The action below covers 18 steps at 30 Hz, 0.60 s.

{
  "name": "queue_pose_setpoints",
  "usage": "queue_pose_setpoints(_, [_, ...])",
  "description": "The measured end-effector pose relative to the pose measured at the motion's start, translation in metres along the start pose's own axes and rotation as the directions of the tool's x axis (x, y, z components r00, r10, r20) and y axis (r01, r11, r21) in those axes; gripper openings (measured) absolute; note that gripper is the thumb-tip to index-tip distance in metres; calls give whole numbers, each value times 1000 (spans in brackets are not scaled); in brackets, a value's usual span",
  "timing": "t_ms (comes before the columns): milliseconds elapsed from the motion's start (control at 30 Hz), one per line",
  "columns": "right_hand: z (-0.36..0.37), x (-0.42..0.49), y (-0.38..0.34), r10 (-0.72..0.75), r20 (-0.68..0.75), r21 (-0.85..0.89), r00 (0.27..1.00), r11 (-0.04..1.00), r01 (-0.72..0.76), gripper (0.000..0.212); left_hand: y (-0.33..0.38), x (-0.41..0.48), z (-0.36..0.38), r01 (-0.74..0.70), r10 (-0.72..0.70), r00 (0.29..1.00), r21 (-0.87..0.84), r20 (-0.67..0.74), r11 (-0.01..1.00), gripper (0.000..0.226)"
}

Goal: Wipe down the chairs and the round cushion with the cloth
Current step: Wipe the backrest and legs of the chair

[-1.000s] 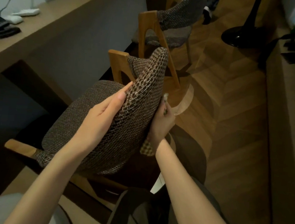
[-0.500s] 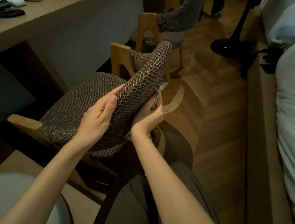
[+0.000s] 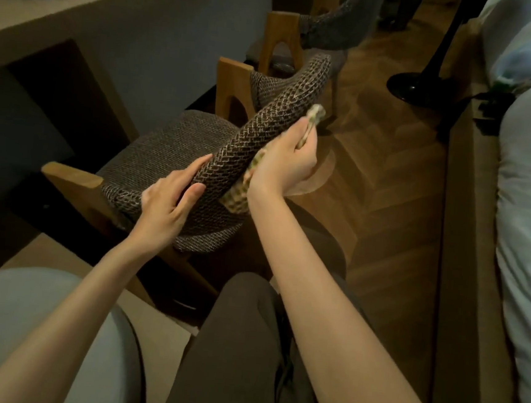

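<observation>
Left hand (image 3: pixel 167 207), fingers flat, props the round cushion (image 3: pixel 264 130) tilted on the chair seat (image 3: pixel 166 147), baring its underside. Right hand (image 3: pixel 285 166) clenches the cloth (image 3: pixel 314 115) there.

No readable text, labels, brands, numbers or signs anywhere in view.

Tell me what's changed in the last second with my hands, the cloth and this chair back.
The left hand has slid down the chair backrest toward its near end. The right hand, holding the cloth, shifted along the outer side, and more cloth shows past its fingers. Unchanged: the left hand steadies the backrest, the right keeps the cloth against it; nothing was let go.
</observation>
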State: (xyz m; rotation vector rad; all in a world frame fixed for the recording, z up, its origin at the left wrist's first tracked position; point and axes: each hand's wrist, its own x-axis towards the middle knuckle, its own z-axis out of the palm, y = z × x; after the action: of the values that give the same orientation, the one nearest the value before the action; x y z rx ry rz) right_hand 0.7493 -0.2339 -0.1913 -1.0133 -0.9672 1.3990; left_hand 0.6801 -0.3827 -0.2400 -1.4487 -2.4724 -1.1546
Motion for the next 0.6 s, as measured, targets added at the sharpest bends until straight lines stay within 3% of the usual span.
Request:
queue_pose_setpoints(200, [-10, -12, 63, 205, 18, -123, 979, 972, -202, 35, -7, 2, 1, -15, 16, 1000, -39, 18, 999, 46])
queue_pose_setpoints(300, [-14, -10, 86, 372, -28, -260, 928, 894, -366, 35, -7, 4, 3, -51, 51, 999, -12, -5, 999, 44])
queue_pose_setpoints(400, [-19, -11, 92, 430, -14, -292, 903, 862, -415, 38, -6, 3, 5, -53, 52, 998, -17, -24, 998, 42])
queue_pose_setpoints(467, [-18, -16, 82, 360, -17, -220, 933, 909, -355, 37, -5, 2, 5, -32, 31, 999, -20, -25, 999, 42])
queue_pose_setpoints(600, [-9, -29, 39, 33, 16, 21, 999, 999, -33, 36, -5, 1, 7, -17, 17, 999, 3, -31, 1000, 42])
